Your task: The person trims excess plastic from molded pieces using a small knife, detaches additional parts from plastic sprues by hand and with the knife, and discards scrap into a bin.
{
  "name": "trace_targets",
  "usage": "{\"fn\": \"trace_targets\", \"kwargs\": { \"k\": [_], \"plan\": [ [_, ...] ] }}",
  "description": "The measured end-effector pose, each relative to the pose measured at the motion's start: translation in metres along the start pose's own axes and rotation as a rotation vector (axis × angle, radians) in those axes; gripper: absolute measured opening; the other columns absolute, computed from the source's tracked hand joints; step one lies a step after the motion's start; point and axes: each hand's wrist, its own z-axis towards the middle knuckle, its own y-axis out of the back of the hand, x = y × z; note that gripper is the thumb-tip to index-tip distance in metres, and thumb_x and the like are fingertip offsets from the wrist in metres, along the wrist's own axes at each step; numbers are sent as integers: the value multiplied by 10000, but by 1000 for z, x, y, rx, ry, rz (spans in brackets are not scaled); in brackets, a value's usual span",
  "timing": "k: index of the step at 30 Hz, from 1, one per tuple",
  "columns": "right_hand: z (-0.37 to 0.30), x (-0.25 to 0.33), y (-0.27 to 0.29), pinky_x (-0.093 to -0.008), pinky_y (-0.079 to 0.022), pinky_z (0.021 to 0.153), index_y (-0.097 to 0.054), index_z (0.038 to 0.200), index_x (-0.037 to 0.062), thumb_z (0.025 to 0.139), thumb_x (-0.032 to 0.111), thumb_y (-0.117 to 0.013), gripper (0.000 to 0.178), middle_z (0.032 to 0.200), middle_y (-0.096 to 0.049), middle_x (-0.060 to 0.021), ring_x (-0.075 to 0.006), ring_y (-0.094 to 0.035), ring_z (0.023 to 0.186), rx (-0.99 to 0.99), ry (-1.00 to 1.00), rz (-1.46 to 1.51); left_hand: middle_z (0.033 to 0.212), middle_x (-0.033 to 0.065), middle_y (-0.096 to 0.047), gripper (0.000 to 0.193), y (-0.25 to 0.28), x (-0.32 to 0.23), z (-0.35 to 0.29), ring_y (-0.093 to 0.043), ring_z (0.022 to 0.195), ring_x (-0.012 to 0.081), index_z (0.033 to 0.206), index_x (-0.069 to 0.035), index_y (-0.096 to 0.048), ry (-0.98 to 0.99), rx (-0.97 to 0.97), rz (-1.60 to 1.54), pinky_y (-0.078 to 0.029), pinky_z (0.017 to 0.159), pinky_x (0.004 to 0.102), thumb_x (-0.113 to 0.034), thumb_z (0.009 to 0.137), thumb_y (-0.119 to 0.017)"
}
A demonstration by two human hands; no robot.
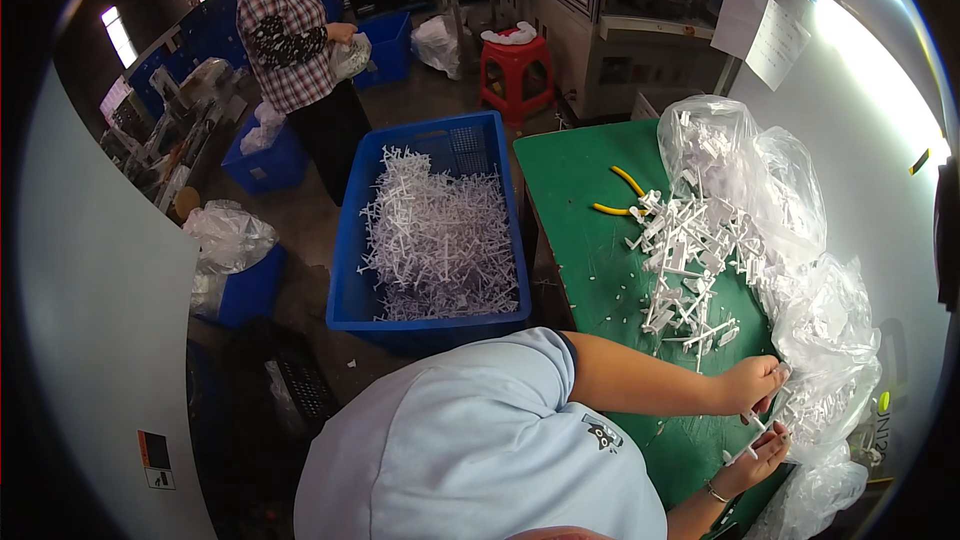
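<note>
Close together over the right edge of the green table (590, 270) are my two hands. My left hand (752, 385) is closed, its fingertips pinched at a small white plastic piece. Just below it, my right hand (752, 462) holds a thin, branched white plastic part (738, 456) in its fingers. Partly hidden by the fingers, the pieces cannot be told apart where the hands meet. Beyond the left forearm lies a loose heap of white plastic parts (690, 260). Yellow-handled pliers (612, 209) rest at the heap's far left, their jaws hidden among the parts.
Clear plastic bags (825, 325) of white parts line the table's right side. Left of the table stands a blue crate (345, 280) heaped with white plastic sprues (440, 240). A person (290, 50) stands beyond it, holding a bag. A red stool (516, 70) is farther back.
</note>
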Motion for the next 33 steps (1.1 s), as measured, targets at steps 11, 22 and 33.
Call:
{"fn": "trace_targets", "kwargs": {
  "k": [11, 22, 33],
  "plan": [
    [-1, -16, -7, -234, -415, 693, -448, 1144, -35, 975, 166, -449, 263, 935, -524, -61, -113, -505, 817, 269, -35, -26, 623, 24, -545, 358, 15, 27, -14, -507, 534, 85, 812, -47, -504, 121, 73, 53, -411, 493, 243, -363, 981, -494],
    [-18, 28, -20, -260, -460, 731, -443, 1146, -17, 858, 150, -661, 397, 993, -531, -56, -125, -534, 845, 354, -43, -25, 729, 21, -580, 299, 12, 14, -23, -560, 640, 74, 873, -33, -531, 127, 137, -102, -449, 537, 236, -305, 989, -489],
    [-17, 12, -23, -240, -379, 563, -500, 897, 13, 802, 375, -729, 439, 693, -483, -6, -91, -449, 640, 335, 119, -220, 753, 8, -600, 325, 24, 7, -27, -524, 623, 49, 936, -35, -592, 284, 171, 98, -423, 524, 210, -337, 989, -485]
  ]
}}
